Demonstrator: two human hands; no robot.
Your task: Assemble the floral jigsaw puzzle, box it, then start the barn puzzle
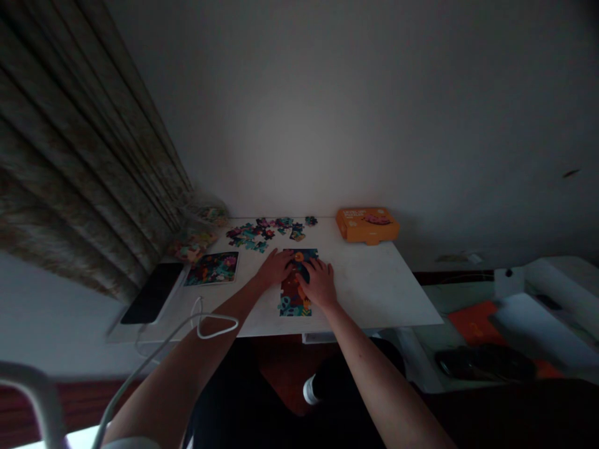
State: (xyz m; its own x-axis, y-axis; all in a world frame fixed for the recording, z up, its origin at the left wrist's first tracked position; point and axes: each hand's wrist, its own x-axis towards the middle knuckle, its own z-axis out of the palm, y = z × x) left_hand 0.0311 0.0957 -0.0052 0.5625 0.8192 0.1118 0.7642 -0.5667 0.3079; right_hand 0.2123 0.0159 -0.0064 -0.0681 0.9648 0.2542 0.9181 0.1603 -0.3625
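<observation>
A partly joined jigsaw puzzle [291,293], a tall strip with red in the middle and blue-green at its ends, lies flat on the white table. My left hand [275,268] rests at its upper left edge, fingers stretched over the pieces. On the right side, my right hand [321,284] touches the strip with its fingers apart. Neither hand visibly holds a loose piece, though the undersides of the fingers are hidden. Beyond the left hand lie several loose puzzle pieces [250,236] in a scattered group. A picture card [213,268] with a similar colourful design lies left of them.
An orange puzzle box [367,226] stands at the back right by the wall. A dark phone [153,293] lies at the left edge, near a clear bag with colourful contents [194,240]. A white cable [218,335] loops in front of my left forearm.
</observation>
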